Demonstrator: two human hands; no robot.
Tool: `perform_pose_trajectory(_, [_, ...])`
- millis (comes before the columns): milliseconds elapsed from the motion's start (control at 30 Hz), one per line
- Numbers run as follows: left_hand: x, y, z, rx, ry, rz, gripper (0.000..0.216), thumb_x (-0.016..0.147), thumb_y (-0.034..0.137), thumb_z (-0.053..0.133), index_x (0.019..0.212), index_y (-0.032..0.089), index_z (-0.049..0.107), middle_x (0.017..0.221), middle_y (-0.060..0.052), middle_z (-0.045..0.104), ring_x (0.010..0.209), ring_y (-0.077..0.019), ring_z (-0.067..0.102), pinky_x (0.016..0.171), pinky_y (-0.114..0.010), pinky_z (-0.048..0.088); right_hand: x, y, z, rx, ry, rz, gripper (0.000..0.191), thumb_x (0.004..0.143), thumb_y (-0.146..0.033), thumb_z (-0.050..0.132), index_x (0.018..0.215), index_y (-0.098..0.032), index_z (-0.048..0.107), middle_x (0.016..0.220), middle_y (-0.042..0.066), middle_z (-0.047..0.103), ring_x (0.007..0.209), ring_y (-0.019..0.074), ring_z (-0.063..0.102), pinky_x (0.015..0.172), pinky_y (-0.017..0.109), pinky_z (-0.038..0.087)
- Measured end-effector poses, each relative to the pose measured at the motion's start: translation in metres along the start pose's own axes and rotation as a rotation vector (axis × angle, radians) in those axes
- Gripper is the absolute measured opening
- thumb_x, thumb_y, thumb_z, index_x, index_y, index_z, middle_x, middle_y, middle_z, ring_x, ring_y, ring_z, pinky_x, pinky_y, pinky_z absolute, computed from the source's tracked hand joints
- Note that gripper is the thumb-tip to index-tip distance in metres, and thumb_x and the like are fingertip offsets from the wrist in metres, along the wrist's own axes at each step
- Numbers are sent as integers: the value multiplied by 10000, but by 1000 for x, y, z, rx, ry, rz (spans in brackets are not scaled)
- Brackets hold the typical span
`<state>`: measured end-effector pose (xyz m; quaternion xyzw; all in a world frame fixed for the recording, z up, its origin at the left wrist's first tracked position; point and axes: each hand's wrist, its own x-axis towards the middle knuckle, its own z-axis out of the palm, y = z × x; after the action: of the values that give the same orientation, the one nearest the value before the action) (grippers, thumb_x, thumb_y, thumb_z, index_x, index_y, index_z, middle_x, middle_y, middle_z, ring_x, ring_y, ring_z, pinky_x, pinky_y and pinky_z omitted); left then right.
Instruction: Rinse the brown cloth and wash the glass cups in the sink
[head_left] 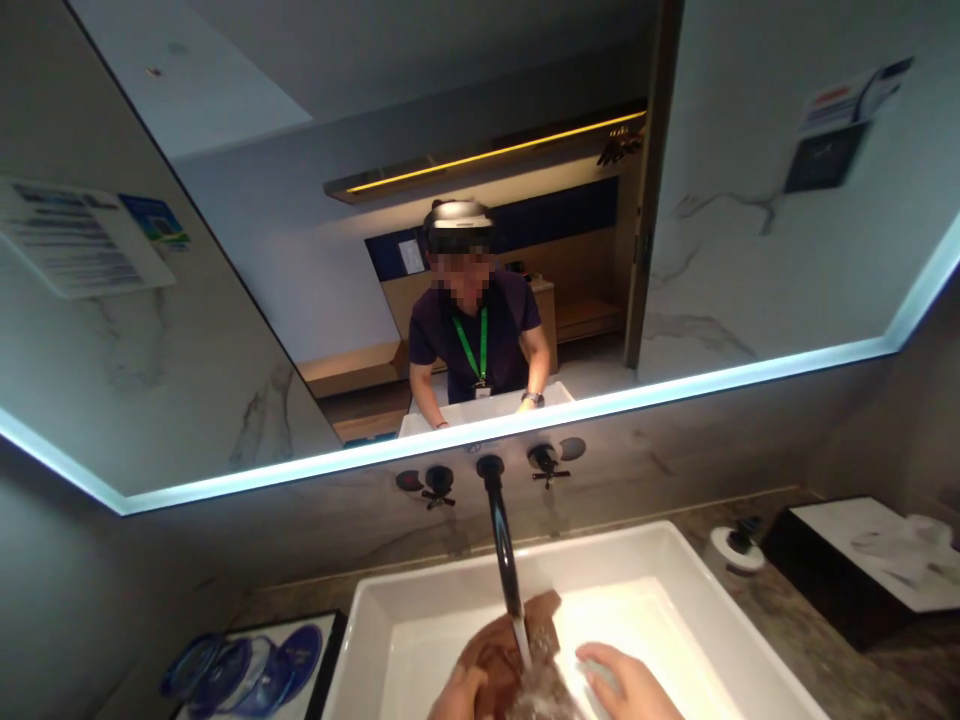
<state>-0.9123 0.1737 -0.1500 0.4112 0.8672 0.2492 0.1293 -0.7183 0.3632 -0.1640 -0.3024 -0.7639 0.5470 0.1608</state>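
A brown cloth (501, 650) lies bunched in the white sink (660, 560) under running water from the black wall spout (501, 540). My left hand (457, 695) grips the cloth's near left side at the bottom edge of the view. My right hand (626, 680) rests just right of the stream, fingers together, touching the wet cloth's right edge; what it holds is hidden by the frame edge.
Two black cross-handle taps (437, 483) (543, 460) sit on the wall under a lit mirror (480, 300) that reflects a person at the sink. A tray with blue-wrapped items (247, 670) is left; a small white jar (733, 550) and black-and-white tray (870, 560) are right.
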Motion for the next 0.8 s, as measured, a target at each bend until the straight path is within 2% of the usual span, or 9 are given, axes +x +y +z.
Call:
perform_pose_trajectory(67, [-4,-11,-36,13,67,-49,347,754,111,514,993,279,702,1052,-57,705,1044,-233,655,981,-389,513,-13,23,-32,-150,11,-28,572,748,-585,496,1069,-196,766,1224,127,654,1198,369,571,1112,514,395])
perform_pose_trajectory(133, [-5,-26,-69,32,180,-119,343,773,157,469,1032,212,686,1056,-82,695,1043,-232,645,1021,-394,487,-29,47,-64,-291,22,-104,513,758,-562,494,993,-214,789,1159,133,682,1146,385,602,1073,550,439])
perform_pose_trajectory(233, [8,-45,-80,85,408,-247,455,841,329,453,1198,101,619,1174,-173,662,1133,-305,605,1077,-463,439,-55,71,-103,-434,47,-268,407,896,-485,509,1171,-269,717,1278,64,633,1198,299,584,1080,509,465])
perform_pose_trajectory(300, [23,-45,-52,71,539,-369,654,868,427,444,1362,-1,463,1312,-264,571,1259,-364,526,1114,-496,395,-71,74,-120,-552,85,-370,354,939,-421,507,1204,-275,691,1277,52,635,1165,259,608,1017,463,534])
perform_pose_trajectory(400, [44,-20,17,46,616,-518,930,843,485,516,1459,-121,172,1440,-393,357,1387,-449,362,1141,-551,331,-85,69,-134,-728,137,-585,328,944,-335,494,1171,-232,707,1194,59,678,1048,242,670,875,390,618])
perform_pose_trajectory(533, [57,42,93,5,594,-463,901,869,428,502,1462,-118,99,1433,-418,304,1404,-455,309,1161,-560,278,-91,66,-139,-850,179,-693,346,947,-271,454,1184,-194,695,1235,49,657,1081,224,659,895,350,611])
perform_pose_trajectory(667, [57,116,154,-152,361,-280,876,858,334,498,1500,33,-16,1517,-351,213,1456,-443,200,1174,-623,206,-90,69,-139,-839,233,-630,367,966,-293,419,1256,-163,603,1256,62,642,1113,218,638,906,356,603])
perform_pose_trajectory(733, [53,152,184,-169,209,-115,889,850,367,515,1503,25,19,1542,-344,138,1455,-480,146,1180,-655,156,-88,69,-138,-835,250,-654,352,975,-295,400,1253,-165,574,1234,67,651,1097,220,643,877,354,604])
perform_pose_trajectory(800, [44,181,207,-188,76,38,895,819,391,565,1510,43,116,1539,-314,181,1426,-478,206,1187,-645,172,-86,70,-138,-829,269,-676,352,983,-290,381,1262,-149,544,1222,93,651,1086,227,644,892,356,580])
